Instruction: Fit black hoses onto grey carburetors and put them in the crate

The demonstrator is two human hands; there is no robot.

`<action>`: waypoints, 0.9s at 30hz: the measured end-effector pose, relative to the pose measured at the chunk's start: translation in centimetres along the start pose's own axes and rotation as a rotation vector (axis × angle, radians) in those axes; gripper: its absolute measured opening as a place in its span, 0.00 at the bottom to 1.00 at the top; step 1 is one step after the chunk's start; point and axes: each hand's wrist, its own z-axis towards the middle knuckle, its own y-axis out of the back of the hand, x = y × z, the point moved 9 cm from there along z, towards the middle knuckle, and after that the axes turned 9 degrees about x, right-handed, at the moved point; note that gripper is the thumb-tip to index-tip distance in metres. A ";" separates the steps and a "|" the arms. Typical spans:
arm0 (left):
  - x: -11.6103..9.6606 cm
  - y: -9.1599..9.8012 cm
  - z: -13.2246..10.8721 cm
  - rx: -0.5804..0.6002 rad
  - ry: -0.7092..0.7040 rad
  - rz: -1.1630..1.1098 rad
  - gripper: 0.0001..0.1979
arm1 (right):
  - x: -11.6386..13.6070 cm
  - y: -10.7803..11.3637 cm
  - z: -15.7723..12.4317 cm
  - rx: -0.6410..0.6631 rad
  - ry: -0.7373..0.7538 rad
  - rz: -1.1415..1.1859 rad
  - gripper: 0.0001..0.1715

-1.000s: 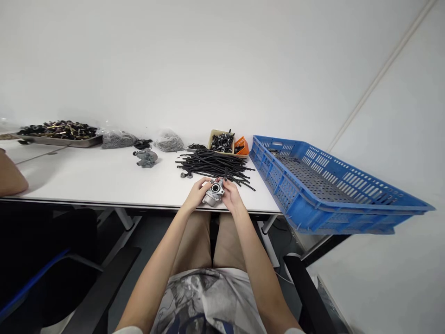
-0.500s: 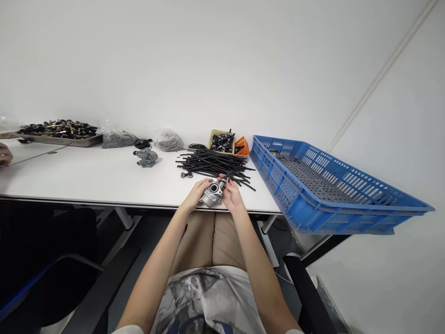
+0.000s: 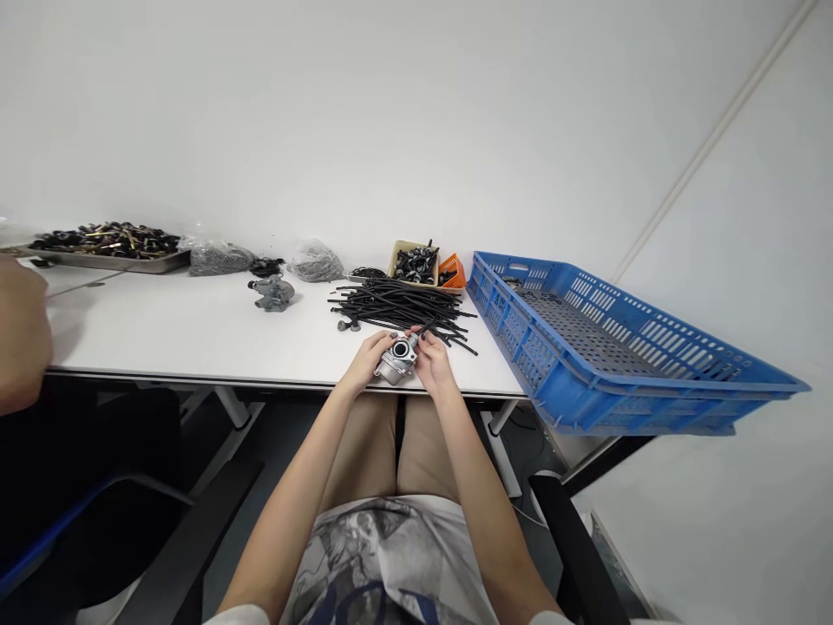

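Observation:
A silver carburetor (image 3: 395, 368) is held between my two hands at the table's front edge, its round dark bore facing up. My left hand (image 3: 365, 361) grips its left side, the thumb lying along the top. Closed around the upper right end is my right hand (image 3: 433, 363), where a black cap-like piece (image 3: 426, 327) sticks out; the fingers partly hide it. Just beyond my hands lies a pile of black rubber hoses (image 3: 396, 301). Two small dark round-headed parts (image 3: 348, 325) rest left of the pile. Farther left stands another grey carburetor (image 3: 273, 294).
A large blue crate (image 3: 566, 347) juts past the table edge on the right. At the back are a cream bin (image 3: 395, 253) of black parts, an orange basket (image 3: 456, 269), bagged metal parts (image 3: 316, 262) and a loaded metal tray (image 3: 156, 264). Another person's arm (image 3: 22, 334) reaches in at far left.
The other person's arm has come farther into view at far left. My hands keep hold of the carburetor in nearly the same place, with its bore turned slightly.

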 end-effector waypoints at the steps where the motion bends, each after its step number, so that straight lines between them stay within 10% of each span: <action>1: 0.0 0.0 0.0 -0.003 -0.001 0.004 0.15 | 0.0 0.0 0.0 -0.005 0.004 -0.002 0.09; 27: -0.4 0.2 -0.2 -0.023 -0.003 0.052 0.15 | -0.3 0.5 0.1 -0.039 -0.025 -0.053 0.11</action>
